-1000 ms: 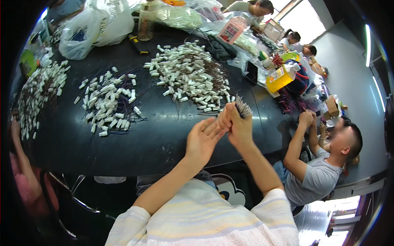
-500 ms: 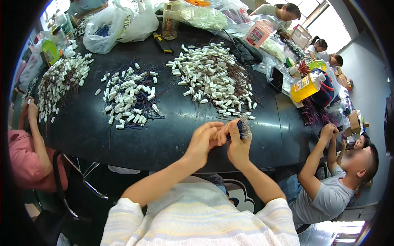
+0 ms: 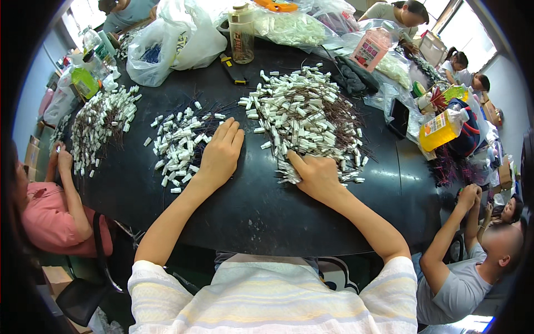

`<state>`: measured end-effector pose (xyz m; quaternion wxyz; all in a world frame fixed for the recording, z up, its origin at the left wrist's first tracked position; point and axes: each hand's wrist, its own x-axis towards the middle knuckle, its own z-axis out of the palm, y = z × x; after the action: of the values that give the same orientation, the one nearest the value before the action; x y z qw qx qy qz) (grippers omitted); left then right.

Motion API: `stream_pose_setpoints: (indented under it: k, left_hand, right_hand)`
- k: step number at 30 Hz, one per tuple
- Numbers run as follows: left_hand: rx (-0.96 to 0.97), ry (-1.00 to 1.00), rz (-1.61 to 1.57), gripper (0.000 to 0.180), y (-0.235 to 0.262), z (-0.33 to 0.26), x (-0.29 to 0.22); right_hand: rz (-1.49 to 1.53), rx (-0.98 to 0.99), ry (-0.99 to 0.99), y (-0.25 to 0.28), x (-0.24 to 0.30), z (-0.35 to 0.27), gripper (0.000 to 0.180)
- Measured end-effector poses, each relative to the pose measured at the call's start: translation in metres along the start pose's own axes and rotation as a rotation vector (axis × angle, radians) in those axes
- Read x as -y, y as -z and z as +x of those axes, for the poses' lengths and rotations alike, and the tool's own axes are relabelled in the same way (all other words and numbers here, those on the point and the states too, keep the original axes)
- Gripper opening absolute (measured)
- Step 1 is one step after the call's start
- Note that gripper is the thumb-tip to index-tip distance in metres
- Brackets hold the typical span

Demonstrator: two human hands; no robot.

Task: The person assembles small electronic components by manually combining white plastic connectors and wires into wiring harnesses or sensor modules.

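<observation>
My left hand [image 3: 219, 153] lies flat and open on the black round table [image 3: 256, 211], fingers spread, right beside a small pile of white plastic pieces with thin dark wires [image 3: 181, 139]. My right hand [image 3: 315, 175] rests on the near edge of a large heap of the same white wired pieces [image 3: 306, 119], fingers curled into the pieces. Whether it grips any of them is hidden by the fingers.
A third heap of pieces [image 3: 103, 125] lies at the table's left, where a person in pink [image 3: 47, 214] works. Plastic bags [image 3: 172, 36], a clear bottle [image 3: 242, 25] and a yellow bottle [image 3: 442, 128] stand at the far side. A person in grey [image 3: 473, 267] sits lower right.
Both hands were raised together near the table's edge, holding a bundle of wired pieces. Now they have parted and come down onto the table, left by the small pile, right on the big heap.
</observation>
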<state>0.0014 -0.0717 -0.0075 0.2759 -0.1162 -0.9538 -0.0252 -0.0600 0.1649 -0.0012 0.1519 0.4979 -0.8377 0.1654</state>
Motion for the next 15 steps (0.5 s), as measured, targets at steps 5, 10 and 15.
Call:
stream_pose_setpoints:
  k: [5,10,15]
  left_hand:
    - [0.005,0.025,-0.127,0.033,0.000,0.013,-0.011]
    - [0.028,-0.043,-0.372,0.039,-0.007,0.028,-0.047]
    - [0.033,0.026,-0.666,0.036,-0.004,0.029,-0.069]
  right_hand:
    - [-0.084,-0.046,0.152,0.004,-0.029,-0.016,0.043]
    - [-0.028,-0.014,0.272,0.013,-0.049,-0.016,0.033]
    - [0.494,-0.238,-0.048,0.033,-0.034,-0.020,0.029]
